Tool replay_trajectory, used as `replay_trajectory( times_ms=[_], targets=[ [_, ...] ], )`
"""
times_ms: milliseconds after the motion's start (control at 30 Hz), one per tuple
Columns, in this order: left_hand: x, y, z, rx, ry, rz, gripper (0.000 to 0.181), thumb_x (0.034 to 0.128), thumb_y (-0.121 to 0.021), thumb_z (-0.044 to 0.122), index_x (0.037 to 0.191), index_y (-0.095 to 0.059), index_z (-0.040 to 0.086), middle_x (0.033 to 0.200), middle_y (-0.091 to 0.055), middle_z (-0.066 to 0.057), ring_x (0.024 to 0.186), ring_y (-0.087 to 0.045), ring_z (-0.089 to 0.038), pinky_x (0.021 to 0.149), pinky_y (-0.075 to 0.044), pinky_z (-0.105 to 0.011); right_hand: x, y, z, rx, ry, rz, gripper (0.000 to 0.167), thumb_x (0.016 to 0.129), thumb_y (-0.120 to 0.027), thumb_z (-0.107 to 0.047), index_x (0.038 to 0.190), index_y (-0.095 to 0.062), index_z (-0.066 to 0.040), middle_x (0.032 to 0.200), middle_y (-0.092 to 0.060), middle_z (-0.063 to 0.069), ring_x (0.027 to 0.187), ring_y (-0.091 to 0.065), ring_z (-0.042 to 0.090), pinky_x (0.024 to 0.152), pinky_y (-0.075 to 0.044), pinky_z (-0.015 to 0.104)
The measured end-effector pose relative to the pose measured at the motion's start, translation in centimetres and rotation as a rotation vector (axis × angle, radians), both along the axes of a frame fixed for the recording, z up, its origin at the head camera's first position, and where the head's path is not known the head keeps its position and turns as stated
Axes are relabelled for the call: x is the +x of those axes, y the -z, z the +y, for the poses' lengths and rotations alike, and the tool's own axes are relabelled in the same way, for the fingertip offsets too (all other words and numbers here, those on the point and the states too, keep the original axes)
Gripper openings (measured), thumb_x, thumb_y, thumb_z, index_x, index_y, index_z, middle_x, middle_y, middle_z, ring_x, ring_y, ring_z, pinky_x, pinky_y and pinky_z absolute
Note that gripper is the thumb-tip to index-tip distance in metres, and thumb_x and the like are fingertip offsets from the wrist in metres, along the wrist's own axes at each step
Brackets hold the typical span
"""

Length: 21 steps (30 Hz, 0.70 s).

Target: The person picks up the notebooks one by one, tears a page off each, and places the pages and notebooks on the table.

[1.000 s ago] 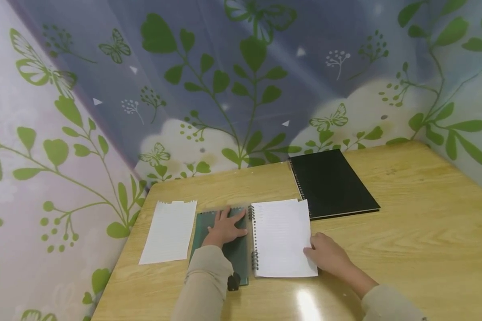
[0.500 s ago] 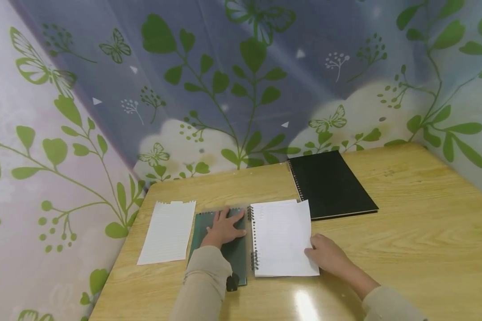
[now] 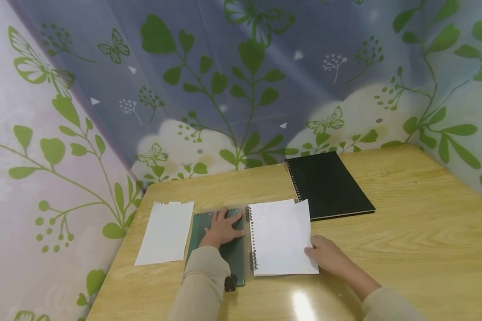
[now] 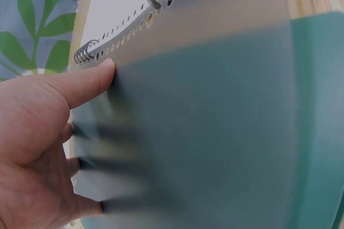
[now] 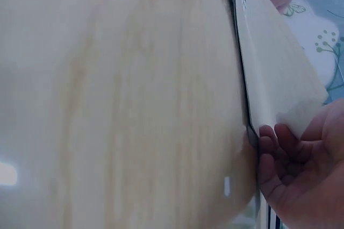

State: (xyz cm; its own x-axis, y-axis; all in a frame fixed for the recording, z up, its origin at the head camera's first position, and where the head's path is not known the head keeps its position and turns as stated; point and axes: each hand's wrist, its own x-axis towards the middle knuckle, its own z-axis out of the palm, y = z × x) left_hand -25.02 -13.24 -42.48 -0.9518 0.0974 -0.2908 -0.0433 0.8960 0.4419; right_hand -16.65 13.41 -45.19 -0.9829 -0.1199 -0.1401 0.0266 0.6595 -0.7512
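Note:
A spiral notebook lies open, its white lined page [image 3: 283, 238] on the right of the coil and a translucent cover on the left, over a green cover or notebook [image 3: 234, 258]. My left hand [image 3: 222, 231] presses on that left side with fingers spread; in the left wrist view the hand [image 4: 43, 132] has its fingertips on the translucent sheet [image 4: 204, 111]. At the page's right edge my right hand [image 3: 328, 255] pinches the paper. The right wrist view shows this hand [image 5: 306, 170] with curled fingers at the lifted sheet [image 5: 279, 62].
A loose lined sheet [image 3: 165, 232] with a torn top edge lies on the wooden table [image 3: 421, 232] at the left. Behind and to the right rests a black spiral notebook [image 3: 329, 185]. Patterned fabric [image 3: 209, 89] hangs behind the table.
The head view has shifted slightly. The page's upper right corner stands a little further right relative to the notebook, while both hands keep nearly the same places.

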Motion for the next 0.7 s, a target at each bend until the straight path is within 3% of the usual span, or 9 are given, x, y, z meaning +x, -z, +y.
replay_trajectory(
  times_ms=[133, 200, 267, 400, 500, 600, 700],
  targets=[
    [-0.1, 0.1, 0.0, -0.001, -0.007, 0.003, 0.061, 0.0855, -0.063, 0.034, 0.141, -0.038, 0.030, 0.155, -0.009, -0.009, 0.142, 0.001, -0.037, 0.103, -0.006, -0.071, -0.2, -0.1, 0.5, -0.032, -0.009, -0.023, 0.026, 0.091, -0.047, -0.010, 0.106, -0.055, 0.010, 0.097, -0.057, 0.015, 0.081, -0.051, 0.020, 0.071, -0.045, 0.036],
    [-0.1, 0.1, 0.0, 0.000, -0.008, 0.006, 0.061, 0.0857, -0.063, 0.034, 0.141, -0.037, 0.031, 0.155, -0.008, -0.008, 0.142, 0.001, -0.036, 0.103, -0.006, -0.071, -0.4, -0.2, 0.7, -0.035, -0.012, -0.032, 0.029, 0.093, -0.045, -0.011, 0.113, -0.054, 0.008, 0.099, -0.058, 0.015, 0.083, -0.052, 0.020, 0.073, -0.046, 0.037],
    [-0.1, 0.1, 0.0, 0.009, -0.006, 0.009, 0.061, 0.0859, -0.063, 0.034, 0.141, -0.037, 0.031, 0.155, -0.008, -0.008, 0.142, 0.002, -0.036, 0.103, -0.006, -0.071, -0.5, -0.4, 0.9, -0.006, -0.030, -0.006, 0.024, 0.094, -0.045, -0.013, 0.109, -0.054, 0.004, 0.096, -0.059, 0.013, 0.081, -0.051, 0.020, 0.070, -0.044, 0.035],
    [-0.1, 0.1, 0.0, 0.020, -0.001, 0.014, 0.061, 0.0863, -0.062, 0.034, 0.141, -0.037, 0.030, 0.155, -0.007, -0.009, 0.142, 0.002, -0.037, 0.103, -0.005, -0.071, -0.6, -1.5, 1.1, 0.194, -0.079, 0.178, 0.027, 0.094, -0.049, -0.017, 0.113, -0.057, 0.001, 0.105, -0.064, 0.017, 0.087, -0.060, 0.027, 0.072, -0.049, 0.041],
    [-0.1, 0.2, -0.2, 0.015, -0.007, 0.021, 0.061, 0.0863, -0.062, 0.034, 0.141, -0.037, 0.030, 0.155, -0.007, -0.009, 0.142, 0.002, -0.037, 0.103, -0.006, -0.071, -0.7, -3.1, 1.4, 0.312, -0.044, 0.327, 0.022, 0.093, -0.052, -0.019, 0.107, -0.060, -0.005, 0.085, -0.066, 0.013, 0.071, -0.060, 0.024, 0.059, -0.048, 0.039],
    [-0.2, 0.3, -0.5, 0.010, -0.014, 0.031, 0.061, 0.0863, -0.062, 0.035, 0.141, -0.037, 0.029, 0.155, -0.008, -0.009, 0.142, 0.002, -0.037, 0.103, -0.006, -0.072, -0.9, -4.6, 2.6, 0.240, 0.048, 0.367, 0.016, 0.095, -0.049, -0.025, 0.095, -0.057, -0.011, 0.065, -0.051, 0.005, 0.056, -0.042, 0.015, 0.049, -0.033, 0.028],
    [-0.2, 0.4, -0.7, -0.006, -0.015, 0.035, 0.061, 0.0865, -0.062, 0.036, 0.141, -0.036, 0.030, 0.155, -0.008, -0.009, 0.142, 0.001, -0.037, 0.102, -0.007, -0.072, -1.6, -5.2, 4.9, 0.102, 0.142, 0.367, 0.026, 0.097, -0.045, -0.031, 0.100, -0.057, -0.008, 0.077, -0.059, 0.014, 0.065, -0.049, 0.021, 0.055, -0.036, 0.029]
  ],
)
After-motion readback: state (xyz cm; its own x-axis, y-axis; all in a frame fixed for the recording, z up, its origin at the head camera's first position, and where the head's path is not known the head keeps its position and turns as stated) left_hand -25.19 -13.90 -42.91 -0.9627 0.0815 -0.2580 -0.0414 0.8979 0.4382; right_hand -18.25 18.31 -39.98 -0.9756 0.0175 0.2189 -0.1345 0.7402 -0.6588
